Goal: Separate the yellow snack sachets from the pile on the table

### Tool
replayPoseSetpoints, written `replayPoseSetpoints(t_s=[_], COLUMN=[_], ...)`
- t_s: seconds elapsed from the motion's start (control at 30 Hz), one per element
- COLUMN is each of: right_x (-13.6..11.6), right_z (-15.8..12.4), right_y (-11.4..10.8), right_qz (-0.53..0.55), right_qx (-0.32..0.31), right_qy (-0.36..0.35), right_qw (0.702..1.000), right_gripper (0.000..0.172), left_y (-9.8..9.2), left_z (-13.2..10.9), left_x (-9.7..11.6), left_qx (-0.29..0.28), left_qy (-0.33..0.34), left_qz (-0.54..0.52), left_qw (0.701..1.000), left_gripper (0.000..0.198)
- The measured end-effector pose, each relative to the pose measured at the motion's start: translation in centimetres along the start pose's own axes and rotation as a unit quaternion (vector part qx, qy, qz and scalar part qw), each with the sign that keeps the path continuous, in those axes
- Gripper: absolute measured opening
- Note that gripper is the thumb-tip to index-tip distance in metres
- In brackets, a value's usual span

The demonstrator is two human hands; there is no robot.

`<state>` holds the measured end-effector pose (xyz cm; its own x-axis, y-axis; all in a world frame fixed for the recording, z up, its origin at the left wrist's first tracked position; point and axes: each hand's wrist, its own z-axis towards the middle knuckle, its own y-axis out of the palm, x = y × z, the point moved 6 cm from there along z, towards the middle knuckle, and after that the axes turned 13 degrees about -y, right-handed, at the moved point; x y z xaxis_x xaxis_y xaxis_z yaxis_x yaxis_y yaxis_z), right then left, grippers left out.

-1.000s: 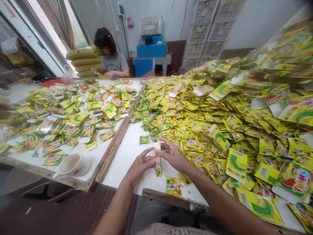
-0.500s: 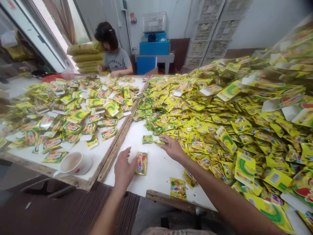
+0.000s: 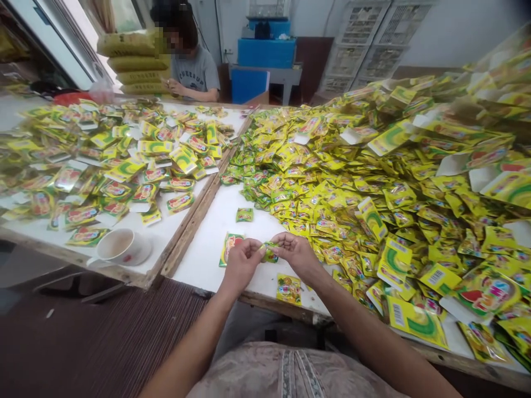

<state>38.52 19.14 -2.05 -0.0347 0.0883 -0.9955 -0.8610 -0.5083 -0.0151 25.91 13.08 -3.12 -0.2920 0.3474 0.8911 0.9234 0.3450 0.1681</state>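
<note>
My left hand and my right hand meet over the white table, both closed on a small green packet held between thumbs and fingers. Beside and partly behind the left hand lies a larger yellow-green printed pack with a red picture. Farther up the table rests a single small green packet. Near the front edge, below my hands, a yellow packet with a pineapple picture lies flat. To the right spreads a big heap of small yellow packets, its near edge close to my right hand.
A wooden strip divides the tabletop. On the left part are many printed packs and a white cup of light brown drink near the edge. A person in a grey shirt sits across the table, before stacked yellow sacks.
My left hand has left the larger pack and moved right to the small green packet. My right hand has brought that packet toward me. The view has tilted down.
</note>
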Motion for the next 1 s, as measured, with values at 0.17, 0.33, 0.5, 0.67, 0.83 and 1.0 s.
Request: replayPoseSetpoints(t_s=[0.17,0.33,0.5,0.67,0.83,1.0], right_x=[-2.0,-0.5,0.7,-0.5,-2.9,-0.2], right_z=[-0.8,-0.8,-1.5,-1.9,-2.9,-3.0], right_y=[0.1,-1.1,-1.3,-1.4,-0.3,-0.1], right_qz=[-0.151,0.025,0.064,-0.125,-0.35,-0.105], right_qx=[-0.011,0.011,-0.016,-0.065,-0.029,0.018], right_qy=[-0.123,-0.005,0.052,-0.061,-0.235,-0.052], right_qw=[0.981,1.0,0.996,0.988,0.906,0.993], right_gripper=[0.019,0.052,0.035,0.022,0.015,0.027], left_y=[1.1,1.4,1.5,1.8,1.5,1.7], left_z=[-0.5,-0.7,-0.7,-0.8,-1.0,-1.7], left_x=[-0.7,-0.6,-0.5,-0.8,-0.5,0.0], left_qx=[-0.057,-0.039,-0.028,-0.03,0.107,0.165], left_qy=[-0.084,-0.06,-0.024,-0.024,0.08,0.134], left_qz=[-0.07,-0.079,-0.072,0.015,0.064,0.163], left_qw=[0.992,0.994,0.997,0.999,0.989,0.963], left_gripper=[0.031,0.027,0.025,0.026,0.027,0.026])
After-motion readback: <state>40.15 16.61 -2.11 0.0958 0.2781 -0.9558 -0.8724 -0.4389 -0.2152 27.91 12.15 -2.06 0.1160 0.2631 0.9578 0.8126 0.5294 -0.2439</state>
